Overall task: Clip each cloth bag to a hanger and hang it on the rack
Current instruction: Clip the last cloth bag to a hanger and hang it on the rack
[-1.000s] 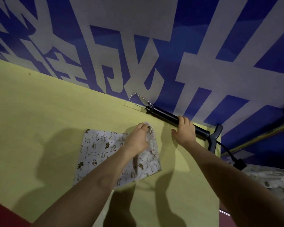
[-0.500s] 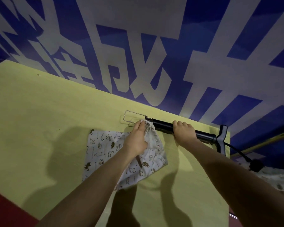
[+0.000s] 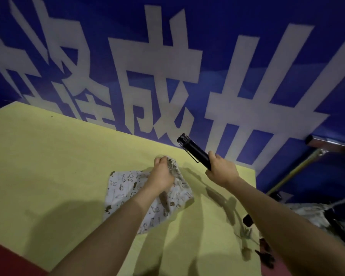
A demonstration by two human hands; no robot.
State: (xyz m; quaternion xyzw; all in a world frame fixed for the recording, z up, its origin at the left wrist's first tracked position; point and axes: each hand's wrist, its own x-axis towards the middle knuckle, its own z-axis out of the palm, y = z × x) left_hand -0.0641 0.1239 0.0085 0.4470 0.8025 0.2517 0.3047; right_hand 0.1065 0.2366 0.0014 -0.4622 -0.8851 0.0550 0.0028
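A white cloth bag [image 3: 126, 188] printed with small animals lies on the yellow table [image 3: 48, 166]. My left hand [image 3: 162, 174] pinches its gathered top corner, which is bunched up off the surface. My right hand [image 3: 221, 170] grips a black tube-shaped tool [image 3: 193, 151] with a thin wire bracket along its side, and holds it tilted up above the table's far edge, pointing toward the wall. The tool's lower end is hidden behind my hand. No hanger or rack is plainly visible.
A blue banner [image 3: 167, 66] with large white characters covers the wall behind the table. A metal bar [image 3: 299, 168] slants down at the right. Patterned cloth [image 3: 315, 216] and dark objects lie low on the right, beyond the table edge.
My right hand has lifted the black tool off the table's far edge and tilted it upward. My left hand has kept hold of the bag's corner.
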